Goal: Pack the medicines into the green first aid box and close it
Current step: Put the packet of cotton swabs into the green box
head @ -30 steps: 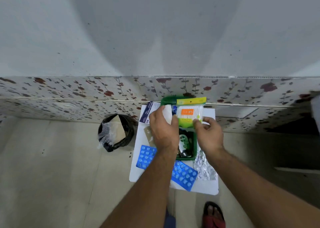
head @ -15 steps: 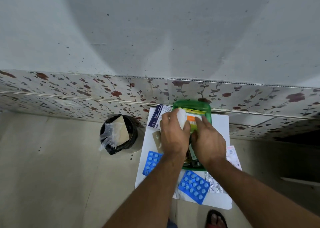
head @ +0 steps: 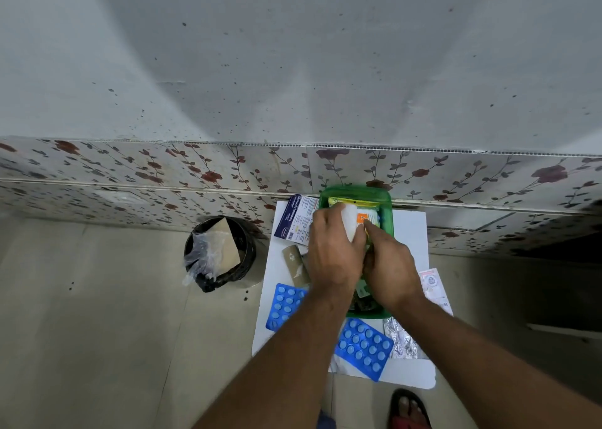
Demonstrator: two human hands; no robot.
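The open green first aid box stands on a small white table against the wall. My left hand grips a white roll over the box. My right hand presses a yellow-and-orange cotton bud packet down inside the box. Two blue blister strips lie on the table, one at the left and one at the front. A silver foil strip, a blue-and-white carton and a tan sachet lie around the box.
A black waste bin with a plastic liner stands on the floor left of the table. A white-and-pink leaflet lies at the table's right edge. My sandalled foot is below the table. Flowered wall tiles run behind.
The cotton bud packet went from held up above the box down into it, with my right hand now pressing on it. My left hand keeps the white roll. The camera shifted.
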